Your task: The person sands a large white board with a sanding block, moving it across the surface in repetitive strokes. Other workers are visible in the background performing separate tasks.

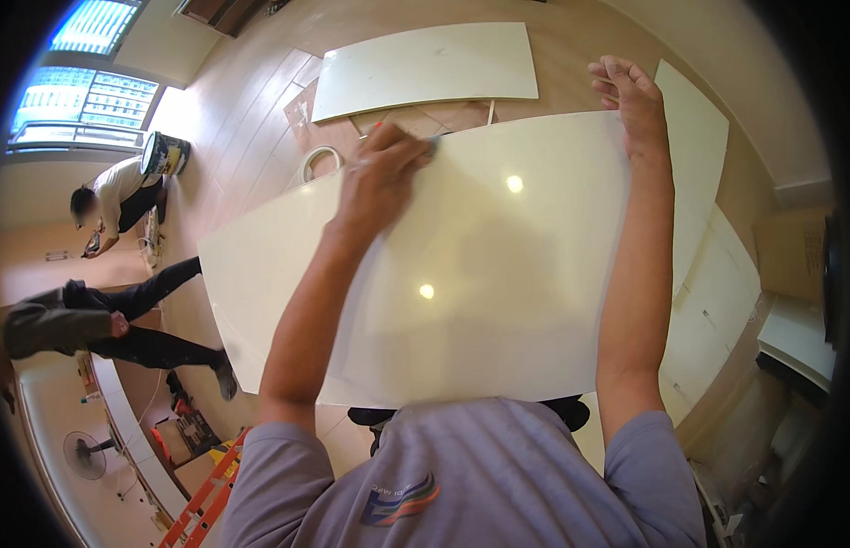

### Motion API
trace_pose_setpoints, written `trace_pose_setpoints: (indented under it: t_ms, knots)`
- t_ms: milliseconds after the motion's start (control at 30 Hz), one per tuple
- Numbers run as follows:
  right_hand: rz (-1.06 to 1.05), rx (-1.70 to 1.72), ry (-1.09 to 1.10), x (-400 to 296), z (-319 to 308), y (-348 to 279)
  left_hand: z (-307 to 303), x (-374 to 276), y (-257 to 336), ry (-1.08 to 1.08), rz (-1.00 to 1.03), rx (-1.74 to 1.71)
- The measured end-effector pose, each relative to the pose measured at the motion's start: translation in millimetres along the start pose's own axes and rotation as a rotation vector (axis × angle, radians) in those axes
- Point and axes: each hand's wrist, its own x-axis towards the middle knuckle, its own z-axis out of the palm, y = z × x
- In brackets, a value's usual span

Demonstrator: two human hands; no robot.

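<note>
A large glossy cream-white panel [479, 274] lies flat before me, reflecting two lights. At its far edge, left of centre, my left hand [387, 164] is closed on a small object [434, 142], blurred and mostly hidden by the fingers; what it is I cannot tell. A bit of red shows at the knuckles. My right hand [630, 96] is raised at the panel's far right corner, fingers curled and partly apart, with no object visible in it.
A second white panel [431, 65] lies beyond, near a roll of tape [322, 161]. More panels [699, 130] lean right. Two people are at left, one walking beside the panel [151, 322], one bending near a bucket [166, 154]. An orange ladder [205, 493] stands lower left.
</note>
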Motion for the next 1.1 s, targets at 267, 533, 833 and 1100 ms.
trace_pose_setpoints:
  t_ms: [267, 533, 833, 1100]
  knots:
    - [-0.049, -0.087, -0.042, 4.0, 17.1, 4.9, 8.4, 2.9, 11.0, 0.049, 0.015, 0.198]
    - [-0.011, 0.004, 0.015, -1.1, -3.8, -0.6, -8.4, -2.8, 3.3, -0.011, 0.1, 0.172]
    - [-0.039, -0.098, -0.03, -1.6, 16.1, -0.8, 18.7, 19.3, 22.6, 0.009, 0.057, 0.099]
    - [-0.022, -0.028, 0.016, 0.4, -4.1, 3.3, -33.9, 35.0, -29.4, 0.177, 0.02, 0.068]
